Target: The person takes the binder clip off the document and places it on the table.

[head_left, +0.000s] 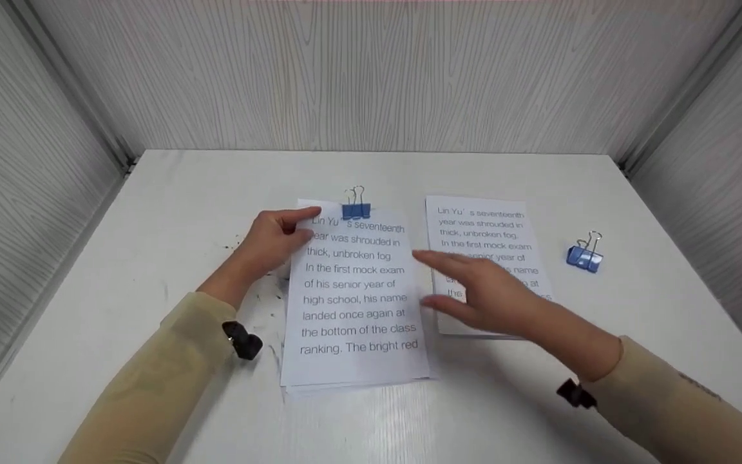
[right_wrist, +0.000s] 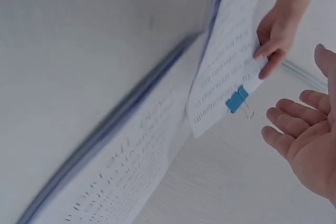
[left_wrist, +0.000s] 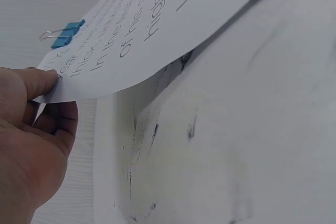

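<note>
A stack of printed paper sheets (head_left: 358, 361) has a blue binder clip (head_left: 356, 211) on its top edge, wire handles pointing away. My left hand (head_left: 268, 241) pinches the stack's upper left corner between thumb and fingers. In the left wrist view, the paper's (left_wrist: 142, 61) near side edge is raised off the surface. My right hand (head_left: 490, 290) hovers with fingers extended and nothing held, between the clipped stack and a second printed stack (head_left: 480, 222). It covers part of that second stack's text in the head view. The right wrist view shows its open palm (right_wrist: 315, 150).
Another blue binder clip (head_left: 585, 258) lies right of the second stack. The white table (head_left: 216, 180) has dark scuffs near the left hand. Wood-grain panels (head_left: 371, 77) stand behind and at both sides.
</note>
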The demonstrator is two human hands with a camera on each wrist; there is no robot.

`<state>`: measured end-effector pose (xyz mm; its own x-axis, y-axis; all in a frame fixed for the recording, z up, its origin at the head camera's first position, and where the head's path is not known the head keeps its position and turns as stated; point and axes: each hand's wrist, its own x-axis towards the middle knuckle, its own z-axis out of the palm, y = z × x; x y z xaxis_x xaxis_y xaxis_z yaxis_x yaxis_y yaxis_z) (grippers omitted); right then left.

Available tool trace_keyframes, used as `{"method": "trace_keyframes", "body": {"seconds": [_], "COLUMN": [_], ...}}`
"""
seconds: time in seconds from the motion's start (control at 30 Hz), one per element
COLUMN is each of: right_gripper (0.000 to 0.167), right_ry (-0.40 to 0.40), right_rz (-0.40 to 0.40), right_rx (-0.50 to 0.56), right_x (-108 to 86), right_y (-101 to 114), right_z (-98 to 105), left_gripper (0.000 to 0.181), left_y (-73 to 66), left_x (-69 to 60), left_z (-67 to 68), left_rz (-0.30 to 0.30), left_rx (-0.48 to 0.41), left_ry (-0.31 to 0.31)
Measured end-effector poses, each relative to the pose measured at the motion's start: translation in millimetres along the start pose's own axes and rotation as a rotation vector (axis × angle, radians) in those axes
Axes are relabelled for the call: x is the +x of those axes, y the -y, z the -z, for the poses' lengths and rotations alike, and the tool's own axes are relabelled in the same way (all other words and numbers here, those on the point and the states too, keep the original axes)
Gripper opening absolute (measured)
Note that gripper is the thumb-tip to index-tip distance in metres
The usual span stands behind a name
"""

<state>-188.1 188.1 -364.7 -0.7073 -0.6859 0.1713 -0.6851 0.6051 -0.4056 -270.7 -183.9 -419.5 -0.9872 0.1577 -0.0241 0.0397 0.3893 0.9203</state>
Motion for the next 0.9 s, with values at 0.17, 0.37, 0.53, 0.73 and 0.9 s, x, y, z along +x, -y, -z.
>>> {"method": "trace_keyframes", "body": {"seconds": [0.17,0.37,0.53,0.73,0.9], "right_gripper": [0.066,0.066,0.067,0.066,0.062], "right_ry": [-0.099,-0.128,-0.114,-0.06,0.019], "right_rz": [-0.09,-0.189,-0.251,-0.235,-0.209], "right_rx": [0.1,0.273,0.436,0.587,0.679], "right_x": [43.9,90.1,117.5,142.3,154.1], "right_y": [-18,-39,-56,-72,-80], "right_z": [17,25,26,21,15], "left_gripper": [0.047,0.047,0.046,0.045,0.044], "left_y": [-0.5,-3.9,-8.0,-10.0,-9.8], "left_x": [-4.3,-10.9,-12.9,-15.3,-18.4], "left_z": [-1.2,-6.3,-9.0,-9.4,-11.8], "left_rz": [-0.031,-0.057,-0.07,-0.105,-0.135], "left_rx": [-0.021,-0.026,-0.017,-0.042,-0.068], "left_ry": [-0.003,0.006,0.019,0.021,0.036]}}
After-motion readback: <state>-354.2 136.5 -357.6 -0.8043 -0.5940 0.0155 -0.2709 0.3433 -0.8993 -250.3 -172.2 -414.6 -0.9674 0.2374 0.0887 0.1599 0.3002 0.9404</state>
